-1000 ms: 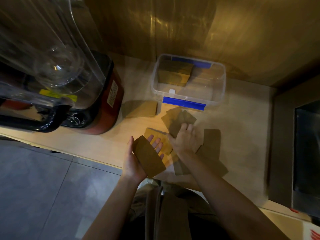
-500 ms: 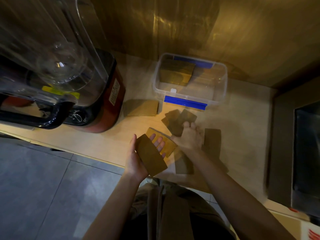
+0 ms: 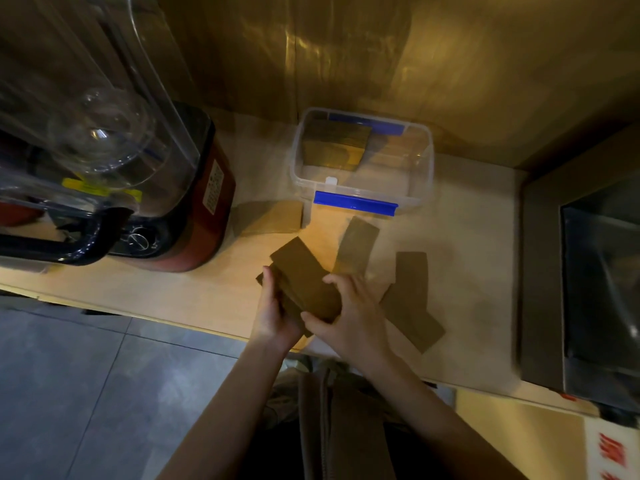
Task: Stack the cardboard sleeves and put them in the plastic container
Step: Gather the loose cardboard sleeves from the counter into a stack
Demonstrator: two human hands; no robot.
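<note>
Both hands hold a small stack of brown cardboard sleeves (image 3: 304,277) just above the counter's front edge. My left hand (image 3: 273,310) grips the stack's left side, and my right hand (image 3: 349,313) closes on its right end. The clear plastic container (image 3: 424,181) with blue clips stands behind them at the wall, with a pile of sleeves (image 3: 334,145) in its left half. Loose sleeves lie flat on the counter: one (image 3: 356,247) in front of the container, two overlapping ones (image 3: 410,299) to the right, and a pile (image 3: 268,218) left of the container.
A large blender (image 3: 114,174) with a clear jug and red base fills the counter's left end. A dark steel appliance (image 3: 585,289) stands at the right. The light wooden counter (image 3: 180,292) ends close to my body, with grey floor tiles below on the left.
My right hand left the loose sleeves in front of the container and came back with one to the left hand's stack. Both hands now close on the stack together.
</note>
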